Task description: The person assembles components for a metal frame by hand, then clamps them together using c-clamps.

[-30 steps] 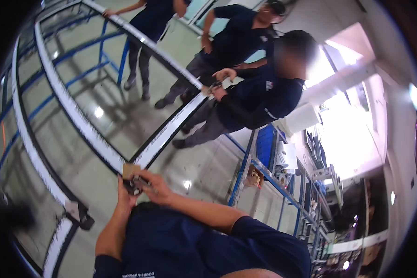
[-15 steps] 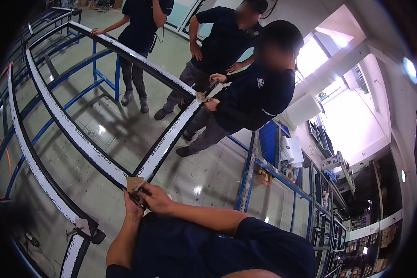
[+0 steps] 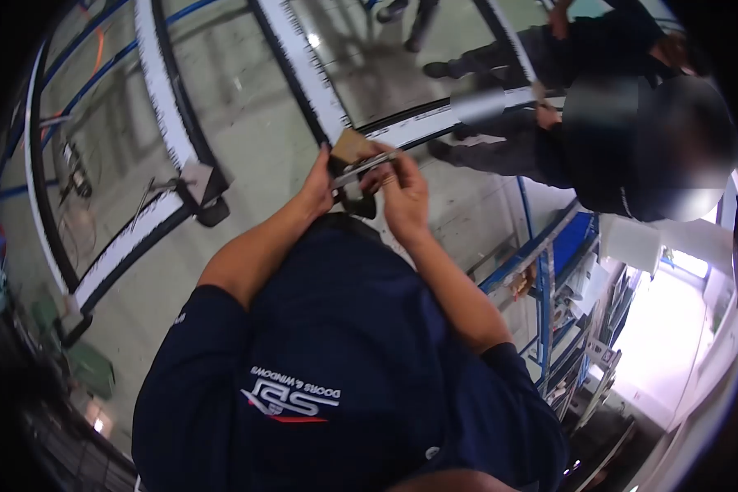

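Both my hands are at the near corner of a long frame (image 3: 307, 70) with white printed film and black edges. A tan, flat pad (image 3: 353, 146) lies against that corner. Across it runs a metal clamp (image 3: 367, 170) with a bright bar. The fingers of my right hand (image 3: 406, 197) are closed around the bar's right end. My left hand (image 3: 318, 187) grips the clamp's left side at the corner, its thumb pointing up beside the frame; some fingers are hidden. A dark curved part hangs below the bar.
To the left, another frame (image 3: 164, 90) has a clamp (image 3: 160, 187) and grey pad at its corner. A co-worker (image 3: 631, 139) stands at the right, a hand on the frame's far corner. A blue metal rack (image 3: 541, 254) stands at right. A power tool (image 3: 78, 172) lies on the left.
My view has tilted down and turned, so the frames and co-workers sit higher and further right. My right hand has shifted to the bar's right end, and the bar now lies more level.
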